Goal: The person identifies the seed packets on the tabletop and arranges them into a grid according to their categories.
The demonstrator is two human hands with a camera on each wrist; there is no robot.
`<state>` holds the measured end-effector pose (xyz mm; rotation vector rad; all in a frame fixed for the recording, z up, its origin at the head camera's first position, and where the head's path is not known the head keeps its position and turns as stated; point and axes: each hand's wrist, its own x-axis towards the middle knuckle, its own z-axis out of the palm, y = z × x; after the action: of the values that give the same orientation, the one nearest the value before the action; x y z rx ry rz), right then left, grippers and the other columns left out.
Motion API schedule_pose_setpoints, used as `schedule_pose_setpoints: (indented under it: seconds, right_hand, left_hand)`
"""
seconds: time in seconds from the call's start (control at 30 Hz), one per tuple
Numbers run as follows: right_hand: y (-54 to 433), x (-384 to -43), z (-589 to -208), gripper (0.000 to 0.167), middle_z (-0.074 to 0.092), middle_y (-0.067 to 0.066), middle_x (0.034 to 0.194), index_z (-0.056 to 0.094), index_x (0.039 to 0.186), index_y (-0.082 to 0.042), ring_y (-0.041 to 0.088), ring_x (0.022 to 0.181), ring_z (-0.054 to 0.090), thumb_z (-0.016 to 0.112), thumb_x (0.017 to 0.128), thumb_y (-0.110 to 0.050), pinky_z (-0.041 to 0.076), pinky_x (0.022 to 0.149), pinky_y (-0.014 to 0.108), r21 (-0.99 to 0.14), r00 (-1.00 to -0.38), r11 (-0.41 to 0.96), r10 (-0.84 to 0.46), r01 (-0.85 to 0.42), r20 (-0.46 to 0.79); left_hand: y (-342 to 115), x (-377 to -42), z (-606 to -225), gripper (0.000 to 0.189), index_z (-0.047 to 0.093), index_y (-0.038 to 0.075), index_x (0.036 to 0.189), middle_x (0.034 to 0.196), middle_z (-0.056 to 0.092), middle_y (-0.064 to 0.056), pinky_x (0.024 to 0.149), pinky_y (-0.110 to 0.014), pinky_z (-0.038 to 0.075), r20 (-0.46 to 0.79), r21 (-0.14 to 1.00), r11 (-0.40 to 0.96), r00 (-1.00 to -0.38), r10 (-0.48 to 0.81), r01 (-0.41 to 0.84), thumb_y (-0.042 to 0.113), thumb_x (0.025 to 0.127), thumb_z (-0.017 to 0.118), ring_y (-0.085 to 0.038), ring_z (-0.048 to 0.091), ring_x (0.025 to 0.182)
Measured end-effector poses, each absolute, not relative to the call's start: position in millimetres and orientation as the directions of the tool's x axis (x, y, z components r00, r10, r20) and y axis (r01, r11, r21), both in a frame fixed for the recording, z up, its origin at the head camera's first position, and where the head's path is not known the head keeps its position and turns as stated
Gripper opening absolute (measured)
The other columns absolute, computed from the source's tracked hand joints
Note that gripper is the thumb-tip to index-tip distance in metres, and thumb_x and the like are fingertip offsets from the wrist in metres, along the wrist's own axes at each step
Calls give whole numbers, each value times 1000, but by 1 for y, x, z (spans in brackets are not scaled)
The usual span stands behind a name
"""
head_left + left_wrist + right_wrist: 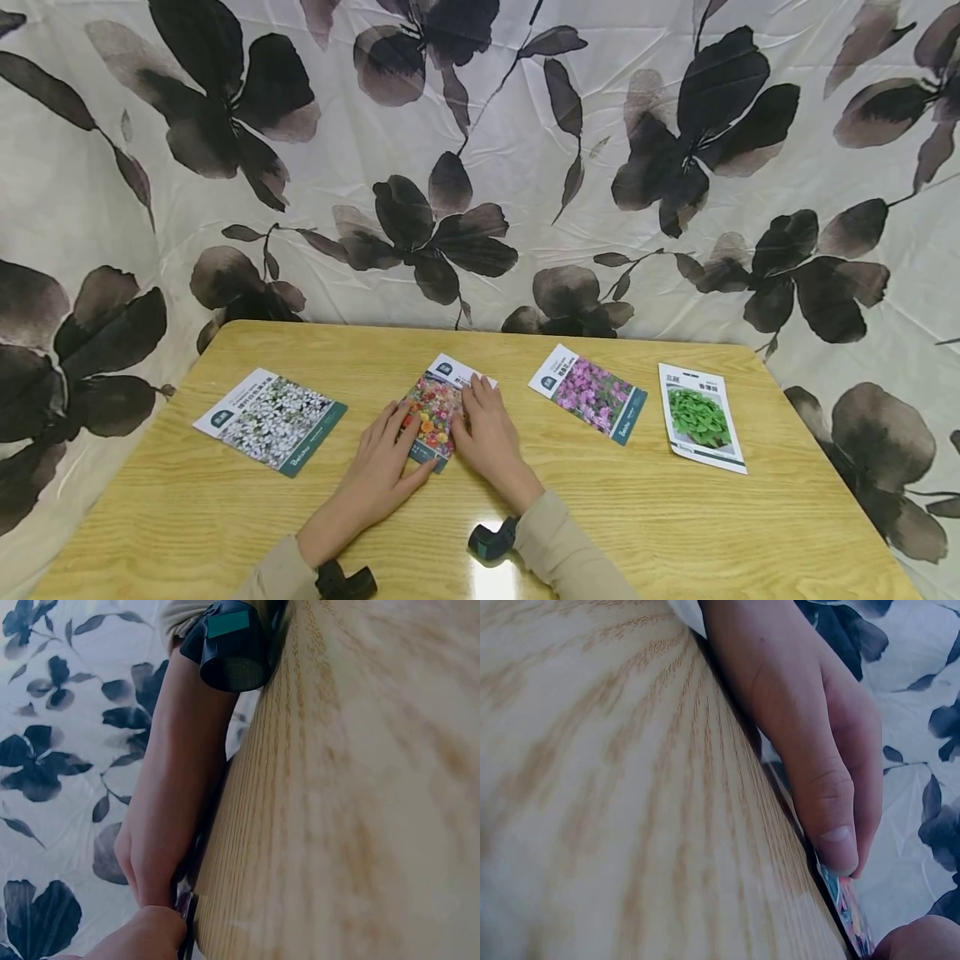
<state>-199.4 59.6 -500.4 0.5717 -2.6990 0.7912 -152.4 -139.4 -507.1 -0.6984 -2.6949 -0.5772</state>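
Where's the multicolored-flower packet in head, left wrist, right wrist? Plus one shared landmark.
Head: just below center, packet partly covered by left hand and right hand.
Left wrist: bottom, left of center; thin sliver, probably the packet.
Right wrist: bottom, right of center; colored strip of packet.
Shared landmark: wood-grained table.

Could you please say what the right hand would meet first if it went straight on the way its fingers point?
Past the packet it touches, the right hand would probably meet the floral cloth behind the table, though depth is unclear.

Head view looks down; both wrist views skim the table [690,533].
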Motion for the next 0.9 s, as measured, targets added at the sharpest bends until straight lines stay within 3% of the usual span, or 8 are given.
schedule_pose_setpoints:
  seconds: [0.27, 0.43, 0.6, 0.9]
  right_hand:
    - [60, -199, -501, 47, 43, 24, 149, 56, 137, 4, 39, 142, 35, 55, 98, -21, 26, 115, 51, -456, -885, 773, -290, -442, 365]
    - [61, -200, -502, 47, 43, 25, 149, 56, 137, 4, 39, 142, 35, 56, 98, -22, 27, 115, 52, -458, -881, 768, -295, -448, 369]
    - [60, -199, -502, 41, 48, 23, 145, 63, 130, 2, 38, 139, 40, 59, 95, -19, 29, 114, 51, -491, -866, 733, -280, -472, 414]
    - [60, -189, -500, 37, 56, 24, 137, 68, 124, 2, 39, 131, 50, 64, 90, -13, 38, 109, 50, -434, -811, 718, -318, -544, 491]
  left_hand:
    - [-139, -154, -510, 63, 57, -6, 134, 148, 42, -25, 104, -63, 35, 444, 311, 754, -789, 424, 579, 35, 89, 73, -45, 31, 140]
    - [-138, -155, -508, 54, 60, 2, 133, 146, 45, -25, 101, -63, 37, 451, 315, 735, -776, 441, 601, 33, 90, 72, -45, 36, 138]
    - [-138, -154, -507, 51, 61, 11, 137, 148, 44, -23, 100, -64, 37, 421, 322, 740, -789, 447, 591, 34, 91, 70, -44, 34, 139]
    - [-138, -153, -506, 54, 57, 15, 142, 153, 39, -19, 103, -61, 36, 364, 333, 761, -821, 441, 556, 40, 94, 66, -41, 31, 142]
